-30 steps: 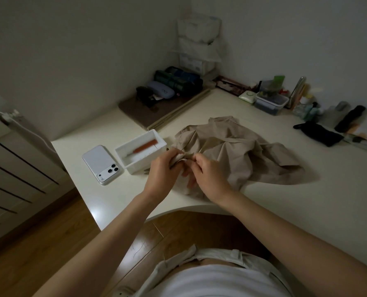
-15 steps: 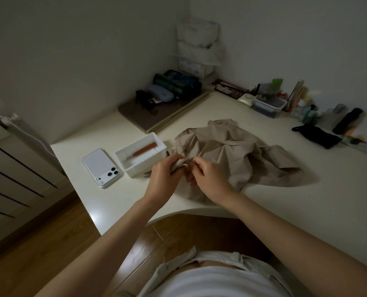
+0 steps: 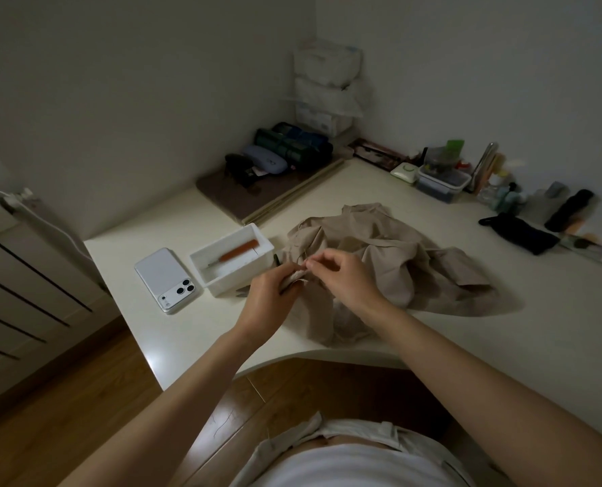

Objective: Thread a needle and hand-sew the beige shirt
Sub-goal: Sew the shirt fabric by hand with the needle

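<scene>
dim corner room, pale walls, with a cream worktop [image 3: 433, 346] running along both and clutter pushed to the back. the biggest thing on it was the beige shirt [image 3: 390, 254], crumpled in the middle, its near edge reaching almost to the front lip. just left of the shirt stood a white tray [image 3: 243, 281] with an orange-handled tool [image 3: 238, 253] lying in it. left of that again, a white phone [image 3: 167, 279] lay face down.

both hands met at the shirt's near left corner, the left hand [image 3: 266, 298] and the right hand [image 3: 345, 281] just beside each other on one bunched fold. i judged this to be the sewing step, mid-stitch, not the threading. the next move, as i read it, called for the left hand to hold the fold taut. the right would then draw the needle straight away from the cloth, gently enough that the thread would not snag.

the left fingers [image 3: 292, 277] were curled round the fold, gripping it with the thumb on top. the right thumb and forefinger [image 3: 310, 264] were pressed together in a fine pinch at the cloth's edge, and the other fingers were loosely curled. whether a needle or thread sat in that pinch i could not tell, as it was too small and the light too poor.
</scene>
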A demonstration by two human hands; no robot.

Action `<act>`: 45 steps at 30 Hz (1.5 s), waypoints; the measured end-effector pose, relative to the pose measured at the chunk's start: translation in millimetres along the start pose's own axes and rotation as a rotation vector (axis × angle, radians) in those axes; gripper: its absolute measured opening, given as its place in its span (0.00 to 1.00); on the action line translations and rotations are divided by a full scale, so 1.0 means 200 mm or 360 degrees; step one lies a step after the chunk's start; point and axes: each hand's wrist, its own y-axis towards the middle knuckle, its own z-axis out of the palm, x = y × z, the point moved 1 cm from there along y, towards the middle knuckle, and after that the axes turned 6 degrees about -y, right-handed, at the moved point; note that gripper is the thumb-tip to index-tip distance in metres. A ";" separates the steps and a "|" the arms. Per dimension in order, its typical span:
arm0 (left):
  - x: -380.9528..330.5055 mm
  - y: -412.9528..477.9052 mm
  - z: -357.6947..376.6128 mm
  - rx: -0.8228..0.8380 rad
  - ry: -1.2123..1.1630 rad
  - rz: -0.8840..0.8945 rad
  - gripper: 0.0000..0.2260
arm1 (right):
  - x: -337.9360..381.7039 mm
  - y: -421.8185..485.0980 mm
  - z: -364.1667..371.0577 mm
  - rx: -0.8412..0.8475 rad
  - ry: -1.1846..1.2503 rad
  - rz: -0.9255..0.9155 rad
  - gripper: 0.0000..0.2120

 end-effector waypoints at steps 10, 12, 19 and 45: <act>0.17 -0.05 -0.04 0.0194 0.0255 -0.0176 0.03 | 0.09 0.09 -0.08 -0.0372 0.0550 0.0146 0.09; 0.21 -0.06 -0.05 0.0273 0.0314 -0.0239 0.02 | 0.10 0.11 -0.10 -0.0371 0.0603 0.0207 0.09; 0.19 -0.03 -0.12 0.0200 0.0130 -0.0277 0.09 | 0.05 0.16 -0.17 -0.0329 0.0466 0.0321 0.07; 0.07 -0.11 -0.15 0.0231 -0.0652 -0.0695 0.10 | -0.04 0.07 -0.15 0.0361 0.1218 0.0483 0.13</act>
